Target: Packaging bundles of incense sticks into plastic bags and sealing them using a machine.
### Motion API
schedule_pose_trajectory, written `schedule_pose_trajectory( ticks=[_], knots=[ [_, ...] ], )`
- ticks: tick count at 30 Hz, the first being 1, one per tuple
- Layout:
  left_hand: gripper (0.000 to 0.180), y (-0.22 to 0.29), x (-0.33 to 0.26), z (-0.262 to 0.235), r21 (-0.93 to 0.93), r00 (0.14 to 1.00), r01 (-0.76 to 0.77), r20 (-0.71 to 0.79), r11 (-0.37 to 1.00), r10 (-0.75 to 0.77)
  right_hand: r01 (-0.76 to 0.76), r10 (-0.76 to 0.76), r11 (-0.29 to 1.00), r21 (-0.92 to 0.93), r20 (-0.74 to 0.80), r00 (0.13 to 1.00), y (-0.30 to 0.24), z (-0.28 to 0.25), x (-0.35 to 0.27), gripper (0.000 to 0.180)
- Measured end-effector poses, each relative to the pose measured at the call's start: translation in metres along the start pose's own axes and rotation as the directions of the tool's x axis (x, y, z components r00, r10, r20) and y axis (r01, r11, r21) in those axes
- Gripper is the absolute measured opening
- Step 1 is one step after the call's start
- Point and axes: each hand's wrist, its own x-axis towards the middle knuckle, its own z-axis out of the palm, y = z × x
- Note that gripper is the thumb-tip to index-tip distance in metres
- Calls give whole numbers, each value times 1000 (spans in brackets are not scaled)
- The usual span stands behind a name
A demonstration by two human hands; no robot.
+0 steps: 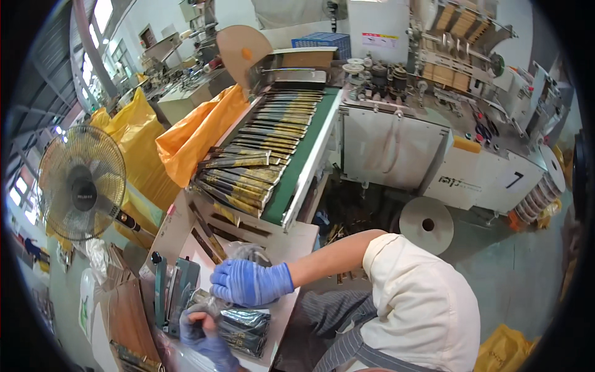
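My right hand [251,283], in a blue knit glove, reaches over the small worktable [297,242] with its fingers curled on a crumpled clear plastic bag [215,302]. Just below and to the left is my left hand [207,340], also gloved, with bare fingertips showing. Its fingers are bent inward; what they pinch is hidden. Beside the hands lies a shiny plastic-wrapped pack of dark sticks [245,332]. A teal bench sealer with a lever [178,291] stands left of them. More clear plastic [248,253] is bunched behind my right hand.
Ahead, a green conveyor belt [288,186] carries many dark-and-gold slim packets [248,167]. An orange bag [201,133] hangs along its left side. At left stand a fan [82,183] and cardboard [127,310]. A paper roll [426,224] sits by the white machine [390,142].
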Motion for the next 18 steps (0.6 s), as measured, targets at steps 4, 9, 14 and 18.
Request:
schedule_pose_trajectory(
  ticks=[4,9,14,18],
  knots=[
    [74,-87,-56,22,-42,975,-87,-209,995,77,68,-54,939,336,-51,997,-3,26,64,15],
    [31,-129,-21,30,-502,649,563,-224,656,-728,-253,264,911,326,9,964,82,156,118,20],
    [28,-200,19,-11,-446,529,715,-158,538,-834,-441,539,766,468,-93,837,98,307,168,30],
    [21,-209,14,-82,-543,606,514,-317,664,-729,-192,352,631,752,-57,934,46,271,215,21]
  ],
)
